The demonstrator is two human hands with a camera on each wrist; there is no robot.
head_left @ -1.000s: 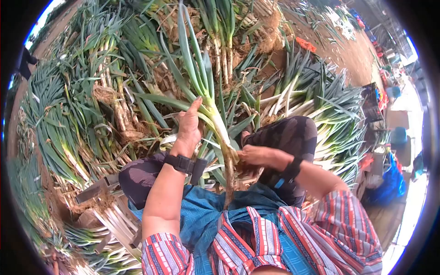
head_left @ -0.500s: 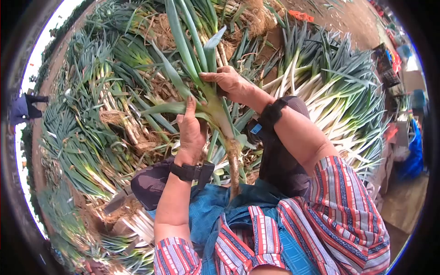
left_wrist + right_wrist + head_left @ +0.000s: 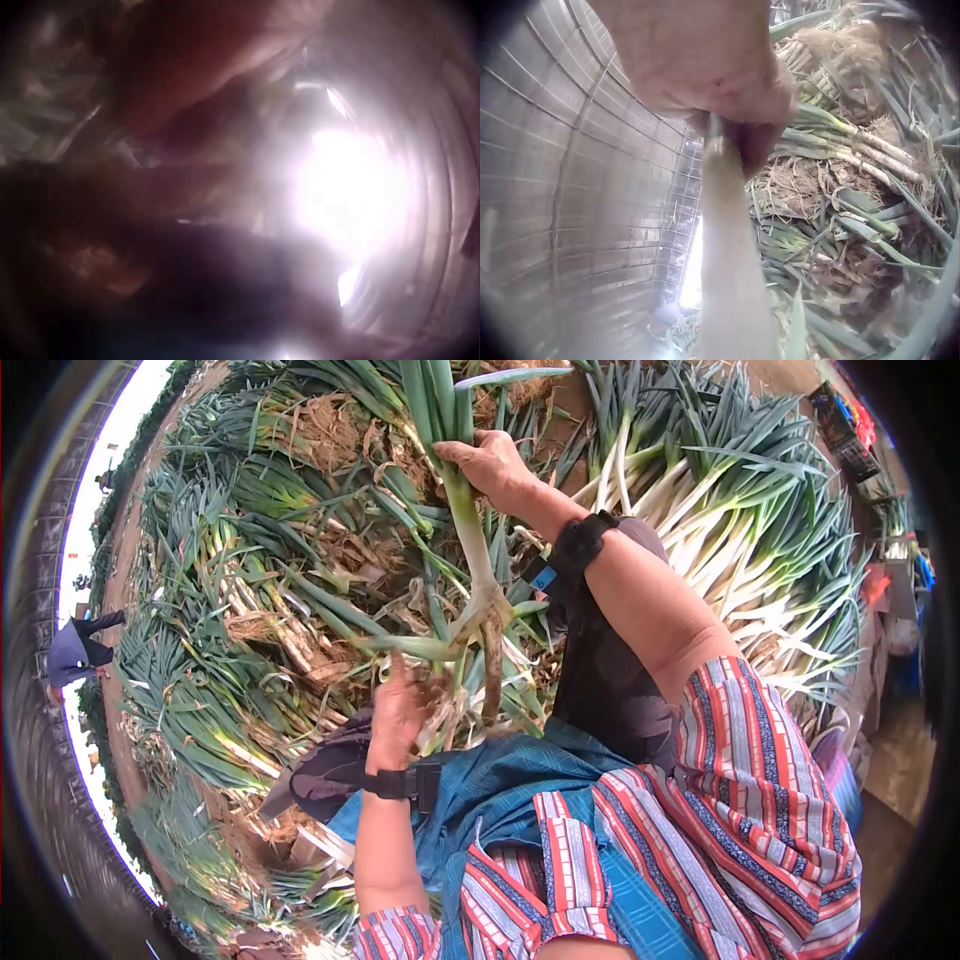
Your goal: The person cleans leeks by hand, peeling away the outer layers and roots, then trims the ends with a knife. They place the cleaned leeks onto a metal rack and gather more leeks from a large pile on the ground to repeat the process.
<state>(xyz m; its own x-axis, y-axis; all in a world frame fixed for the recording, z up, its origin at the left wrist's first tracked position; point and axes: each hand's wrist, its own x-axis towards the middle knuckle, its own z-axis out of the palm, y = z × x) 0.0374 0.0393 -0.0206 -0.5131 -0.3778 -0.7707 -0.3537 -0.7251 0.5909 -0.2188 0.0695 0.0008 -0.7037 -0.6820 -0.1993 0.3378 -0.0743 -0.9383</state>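
Observation:
A large leek (image 3: pixel 470 540) hangs upright in front of the lap, its green leaves at the top and a brown outer layer trailing from its lower end. My right hand (image 3: pixel 495 468) grips it where white stem turns to leaf; the right wrist view shows the fingers round the pale stem (image 3: pixel 735 247). Lower and to the left, my left hand (image 3: pixel 400 705), blurred, has its thumb over an outer leaf (image 3: pixel 425 648) that is peeled down and sideways from the stem. In the left wrist view the fingers are dark and blurred.
White-stemmed leeks (image 3: pixel 700 530) lie in a heap at the right. Uncleaned leeks with roots (image 3: pixel 250 610) cover the ground at left and ahead. A person (image 3: pixel 78 650) is at the far left, and a dark crate (image 3: pixel 843 430) stands at the upper right.
My right hand went from the lower stem up to the leaves, and now holds the leek higher. My left hand has moved down, with the outer leaf peeled down from the stem.

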